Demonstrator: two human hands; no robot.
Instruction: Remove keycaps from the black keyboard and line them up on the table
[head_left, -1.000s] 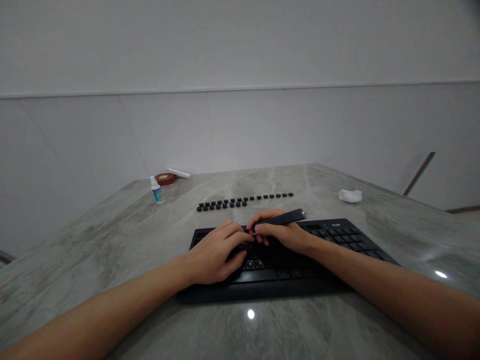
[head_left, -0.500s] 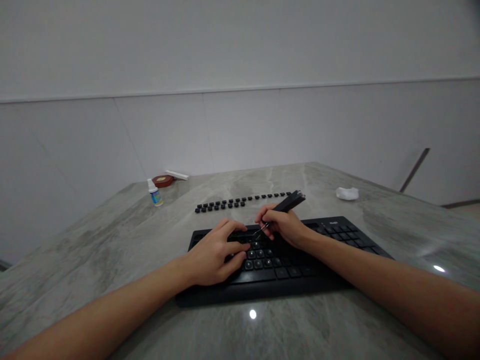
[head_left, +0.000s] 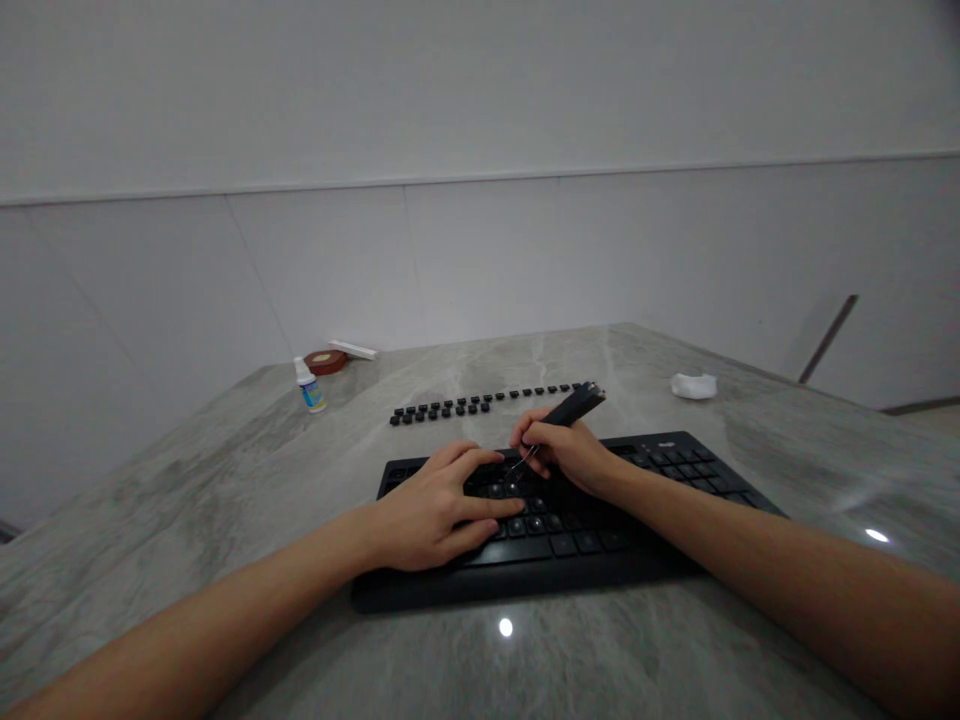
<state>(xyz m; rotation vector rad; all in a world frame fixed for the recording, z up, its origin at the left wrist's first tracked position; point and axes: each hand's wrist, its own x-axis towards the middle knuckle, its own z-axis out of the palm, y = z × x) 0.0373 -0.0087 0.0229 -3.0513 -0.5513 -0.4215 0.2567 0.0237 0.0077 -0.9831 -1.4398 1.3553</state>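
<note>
A black keyboard (head_left: 525,575) lies on the table in front of me, and several of its key positions show bare bases with pale centres. My left hand (head_left: 435,505) rests on its left part with fingers stretched out and spread, the index finger reaching over the bare bases. In my right hand (head_left: 562,445) is a keycap puller with a black handle (head_left: 576,405), gripped like a pen. Its thin wire end points down at the upper rows beside my left fingers. Whether the wires touch a key I cannot tell.
Beyond the keyboard, small black keycaps (head_left: 448,412) stand in two rows. A white spray bottle (head_left: 310,386), a reddish-brown round box (head_left: 325,362) and a white bar (head_left: 354,350) are at the back left. Crumpled white tissue (head_left: 694,387) lies on the right.
My left index finger and hand have shifted to the right over the keys. The puller's handle has tilted slightly lower and left; my right hand is nearly still.
</note>
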